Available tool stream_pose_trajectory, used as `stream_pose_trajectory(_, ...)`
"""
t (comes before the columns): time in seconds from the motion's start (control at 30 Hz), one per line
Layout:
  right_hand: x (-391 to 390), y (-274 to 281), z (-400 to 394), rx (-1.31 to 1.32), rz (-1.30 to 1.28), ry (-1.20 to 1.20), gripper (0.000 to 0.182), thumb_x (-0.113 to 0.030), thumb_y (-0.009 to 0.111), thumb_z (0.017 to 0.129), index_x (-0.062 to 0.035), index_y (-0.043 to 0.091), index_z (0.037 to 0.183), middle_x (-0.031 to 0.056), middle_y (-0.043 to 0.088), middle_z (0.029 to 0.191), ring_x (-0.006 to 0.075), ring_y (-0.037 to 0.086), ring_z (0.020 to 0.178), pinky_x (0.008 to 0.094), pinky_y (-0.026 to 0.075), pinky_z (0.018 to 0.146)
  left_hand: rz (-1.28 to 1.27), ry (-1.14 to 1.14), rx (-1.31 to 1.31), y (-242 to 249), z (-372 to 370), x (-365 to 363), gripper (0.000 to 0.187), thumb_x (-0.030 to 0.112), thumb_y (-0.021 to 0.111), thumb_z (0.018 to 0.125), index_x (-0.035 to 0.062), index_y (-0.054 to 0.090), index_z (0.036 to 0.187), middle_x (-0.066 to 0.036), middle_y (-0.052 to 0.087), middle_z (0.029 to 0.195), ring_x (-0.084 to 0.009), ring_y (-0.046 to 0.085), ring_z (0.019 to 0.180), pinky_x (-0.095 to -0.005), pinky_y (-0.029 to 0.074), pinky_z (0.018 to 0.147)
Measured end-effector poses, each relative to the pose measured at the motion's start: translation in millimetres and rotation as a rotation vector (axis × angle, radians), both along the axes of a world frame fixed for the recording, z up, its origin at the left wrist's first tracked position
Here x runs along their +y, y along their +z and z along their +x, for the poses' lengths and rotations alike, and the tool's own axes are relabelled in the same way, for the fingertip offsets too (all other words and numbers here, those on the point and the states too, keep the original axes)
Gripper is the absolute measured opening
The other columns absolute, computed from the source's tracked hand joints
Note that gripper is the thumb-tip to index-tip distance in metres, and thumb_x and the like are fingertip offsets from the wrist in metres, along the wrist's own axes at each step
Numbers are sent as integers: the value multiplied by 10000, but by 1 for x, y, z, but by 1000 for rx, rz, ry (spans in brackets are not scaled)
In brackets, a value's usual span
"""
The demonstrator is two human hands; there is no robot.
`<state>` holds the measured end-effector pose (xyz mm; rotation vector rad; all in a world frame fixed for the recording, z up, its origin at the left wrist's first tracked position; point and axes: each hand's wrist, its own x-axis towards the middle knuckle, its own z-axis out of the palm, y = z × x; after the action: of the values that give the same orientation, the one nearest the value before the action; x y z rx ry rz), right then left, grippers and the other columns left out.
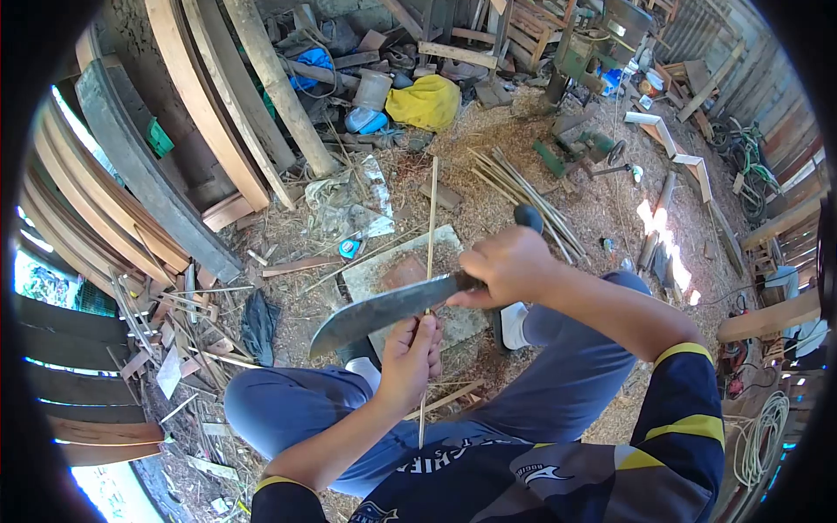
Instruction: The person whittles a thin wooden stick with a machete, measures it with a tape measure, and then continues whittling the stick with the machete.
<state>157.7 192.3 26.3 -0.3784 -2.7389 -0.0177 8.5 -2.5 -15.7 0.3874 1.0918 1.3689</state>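
Observation:
A broad-bladed machete (375,315) lies across the middle of the view, its tip toward the left. My right hand (513,266) is closed round its dark handle. In my left hand (411,362), just below the blade, a thin bamboo stick (433,205) is gripped. The stick runs roughly upright in the view, from near my shirt to beyond the blade, which crosses over it close to my left fingers. Whether the edge bites into the stick cannot be made out. Beneath my hands is a pale flat slab (449,240) on the ground.
Split bamboo strips (527,196) lie ahead on the shavings-covered floor. A tape measure (350,248) sits left of the slab. Long planks (153,174) lean at the left, with wood scraps below. A green machine (580,148) and a yellow sack (425,102) stand further off.

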Motion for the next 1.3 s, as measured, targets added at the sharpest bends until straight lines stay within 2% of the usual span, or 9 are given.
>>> stream_pose_trajectory(0.2,48,16,7,83,-10,-292,513,-577,693,866,-119,555,682,81,571,579,298,598,490,412,450,459,-38,-9,-30,3,1,6,142,228,505,1082,133,489,978,63,388,716,-21,297,515,-203,228,422)
stream_pose_trajectory(0.37,14,-2,4,135,32,57,517,-586,720,836,-110,573,699,64,549,584,289,583,488,399,431,451,-12,-35,-78,9,3,3,170,239,499,1085,131,483,954,67,361,704,-24,276,508,-205,204,419)
stream_pose_trajectory(0.47,50,7,11,63,-32,-149,501,-574,707,852,-100,602,726,91,582,602,314,610,526,424,460,484,-37,-9,-94,2,1,-1,178,241,491,1089,124,488,955,65,353,696,-25,270,506,-206,196,421)
stream_pose_trajectory(0.53,83,14,16,89,-44,-669,493,-557,692,870,-87,611,745,123,622,634,341,640,577,441,490,523,-14,-16,-103,2,0,-4,174,242,490,1089,123,493,962,61,354,693,-25,272,506,-207,196,422)
stream_pose_trajectory(0.63,96,19,35,273,-30,-712,539,-606,633,905,-96,629,732,109,626,582,301,666,557,410,518,520,1,-26,-71,3,1,-4,169,245,493,1088,123,501,972,54,369,703,-26,283,503,-206,205,421)
stream_pose_trajectory(0.9,-6,-6,5,99,17,128,466,-540,716,844,-123,579,688,69,491,539,297,582,492,405,437,468,-150,-36,-94,5,-1,0,131,246,545,1071,122,525,1034,39,433,753,-28,347,520,-207,277,433)
stream_pose_trajectory(1.0,30,4,7,12,-31,-104,535,-615,662,871,-116,628,679,80,569,535,299,623,486,413,495,476,-13,-37,-94,-4,0,-5,140,254,547,1070,122,524,1028,43,431,747,-26,346,524,-211,276,435)
stream_pose_trajectory(1.1,80,15,12,207,22,-542,544,-613,653,885,-108,627,684,95,590,552,322,630,501,429,501,486,-7,-71,-127,-3,-2,-8,149,255,533,1076,120,523,1014,51,432,741,-23,334,525,-209,262,437)
stream_pose_trajectory(1.3,24,3,12,183,-111,-250,491,-545,688,889,-82,646,733,114,620,612,333,646,551,437,503,514,25,-86,-102,2,-2,-5,162,246,513,1082,106,519,999,55,419,730,-29,324,527,-211,262,437)
